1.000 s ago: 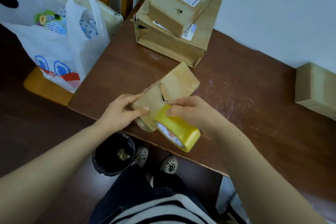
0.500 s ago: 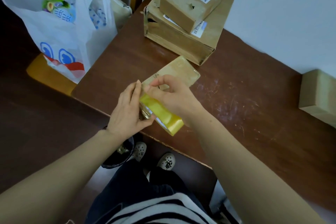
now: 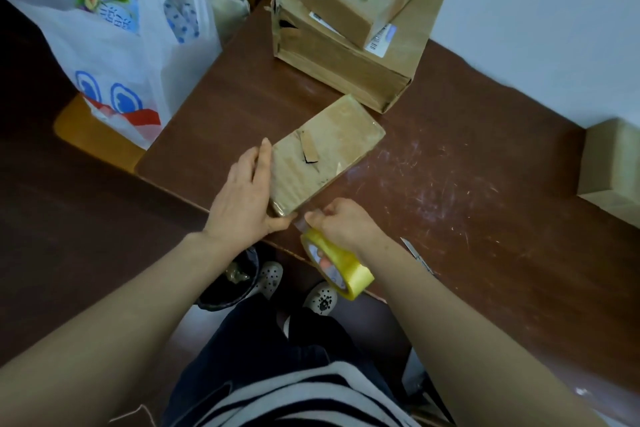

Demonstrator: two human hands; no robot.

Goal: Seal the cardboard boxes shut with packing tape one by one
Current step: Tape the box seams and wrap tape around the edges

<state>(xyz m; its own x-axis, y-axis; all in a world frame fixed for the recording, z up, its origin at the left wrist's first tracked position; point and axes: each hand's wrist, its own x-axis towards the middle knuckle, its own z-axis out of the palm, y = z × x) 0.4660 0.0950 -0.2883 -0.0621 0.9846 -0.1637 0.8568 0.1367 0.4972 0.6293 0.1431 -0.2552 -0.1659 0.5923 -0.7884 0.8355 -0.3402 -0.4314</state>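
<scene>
The flat box [image 3: 325, 152] you're working on sits by the near-left corner of the surface [image 3: 485, 184], close to the near edge. Your left grip [image 3: 242, 198] is spread flat along its left side, fingers straight, thumb round the near end. Your right grip [image 3: 346, 224] is curled round the tape roll [image 3: 343, 269], which hangs just off the near edge, with a clear tape strip [image 3: 300, 222] running up to the box's near corner.

The box looks light and a bit crumpled, and there's a torn flap on top. I'd guess it'll slide or flex if you pull the tape hard, so brace it by the stiffer side edges rather than the soft middle. It already looks glossy with tape, so expect it to be slippery.

The two stacked boxes [image 3: 349, 55] wait at the far-left corner, there's another box [image 3: 613, 166] at the right edge, and what looks like a cutter [image 3: 417, 255] lies beside your right forearm.
</scene>
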